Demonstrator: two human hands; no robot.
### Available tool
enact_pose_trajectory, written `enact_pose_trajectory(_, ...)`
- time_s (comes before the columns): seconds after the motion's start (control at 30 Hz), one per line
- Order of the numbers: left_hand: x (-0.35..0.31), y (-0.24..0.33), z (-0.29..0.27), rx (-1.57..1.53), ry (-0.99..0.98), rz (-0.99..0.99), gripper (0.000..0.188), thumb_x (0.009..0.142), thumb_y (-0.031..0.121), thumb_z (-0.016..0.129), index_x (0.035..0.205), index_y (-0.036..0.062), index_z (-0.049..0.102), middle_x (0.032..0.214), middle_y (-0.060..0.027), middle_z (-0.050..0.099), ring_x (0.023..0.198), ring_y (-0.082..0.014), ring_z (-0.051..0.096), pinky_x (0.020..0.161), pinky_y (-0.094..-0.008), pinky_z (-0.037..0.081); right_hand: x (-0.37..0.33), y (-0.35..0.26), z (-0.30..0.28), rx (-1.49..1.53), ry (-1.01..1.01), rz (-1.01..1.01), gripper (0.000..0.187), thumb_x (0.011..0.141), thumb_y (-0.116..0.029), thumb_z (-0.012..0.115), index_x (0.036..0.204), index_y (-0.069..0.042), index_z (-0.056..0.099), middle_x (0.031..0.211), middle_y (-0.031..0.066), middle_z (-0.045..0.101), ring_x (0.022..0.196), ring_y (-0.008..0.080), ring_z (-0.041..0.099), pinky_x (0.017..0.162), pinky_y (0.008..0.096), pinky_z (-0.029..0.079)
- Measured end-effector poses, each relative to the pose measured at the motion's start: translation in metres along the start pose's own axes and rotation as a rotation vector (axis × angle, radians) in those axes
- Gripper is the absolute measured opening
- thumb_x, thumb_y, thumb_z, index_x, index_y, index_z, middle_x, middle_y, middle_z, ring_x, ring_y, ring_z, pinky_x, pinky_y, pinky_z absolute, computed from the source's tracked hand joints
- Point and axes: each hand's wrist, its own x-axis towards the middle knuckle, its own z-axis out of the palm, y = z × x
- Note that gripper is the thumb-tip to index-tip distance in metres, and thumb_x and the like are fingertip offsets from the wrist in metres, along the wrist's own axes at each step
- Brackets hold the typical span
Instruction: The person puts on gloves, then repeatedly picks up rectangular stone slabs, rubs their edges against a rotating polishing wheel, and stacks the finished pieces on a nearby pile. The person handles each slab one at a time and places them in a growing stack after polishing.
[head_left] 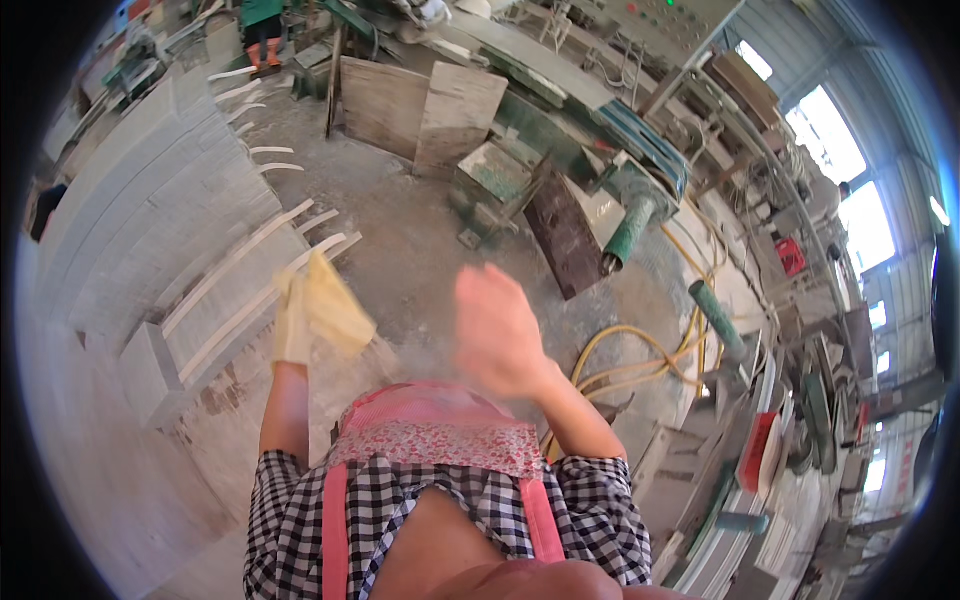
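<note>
My left hand (291, 322) wears a pale glove and is raised in front of me, left of my apron. From it hangs a limp yellow cloth-like piece (340, 308), possibly another glove; motion blurs it. My bare right hand (500, 332) is lifted above the apron's right side. Its fingers look stretched out, though smeared by movement, and no object shows in it. The pink apron (440, 430) with a flowered band lies over a checked shirt.
A long stack of pale boards (190, 170) with curved strips between layers stands left. Ahead are leaning panels (425, 115), a green metal machine (635, 215) and a dark plate (560, 230). A yellow hose (640, 335) coils on the right floor. A person's orange boots (263, 52) show far off.
</note>
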Motion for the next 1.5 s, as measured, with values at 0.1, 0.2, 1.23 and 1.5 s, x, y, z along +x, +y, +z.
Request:
enact_pose_trajectory(0.1,0.010,0.060,0.087,-0.255,-0.085,-0.141,0.067,0.099,0.046,0.059,0.144,-0.0016,0.046,0.137,-0.0179,0.057,0.121,-0.0259,0.059,0.100,-0.0371,0.051,-0.048,0.019,0.003,0.075,0.161,0.865,0.028,0.093,-0.014,0.067,0.118,-0.001,0.069,0.113,0.0134,0.073,0.106,0.0239,0.068,0.095,0.0352,0.051)
enact_pose_trajectory(0.2,0.001,0.099,0.164,-0.401,-0.175,-0.031,0.059,0.100,0.037,0.062,0.144,-0.0001,0.045,0.138,-0.0141,0.056,0.125,-0.0253,0.056,0.105,-0.0391,0.046,-0.087,0.027,0.004,0.265,0.274,1.132,0.018,0.099,-0.013,0.059,0.096,0.001,0.069,0.090,0.0059,0.072,0.088,0.0114,0.065,0.084,0.0275,0.049)
enact_pose_trajectory(1.23,-0.072,0.093,0.300,-0.326,-1.064,-0.090,0.066,0.105,0.052,0.042,0.145,-0.0003,0.043,0.136,-0.0191,0.057,0.125,-0.0316,0.056,0.109,-0.0464,0.043,-0.130,0.006,0.042,1.310,0.835,0.990,0.048,0.096,-0.007,0.060,0.142,-0.001,0.050,0.134,0.0078,0.060,0.125,0.0192,0.057,0.107,0.0352,0.045)
enact_pose_trajectory(1.5,-0.075,0.089,0.302,-0.349,-1.073,-0.020,0.065,0.105,0.048,0.046,0.148,-0.0003,0.037,0.140,-0.0198,0.053,0.129,-0.0313,0.054,0.112,-0.0444,0.042,-0.110,-0.004,0.023,1.035,0.739,1.094,0.050,0.094,-0.006,0.062,0.142,-0.003,0.050,0.130,0.0060,0.061,0.122,0.0176,0.057,0.105,0.0346,0.045)
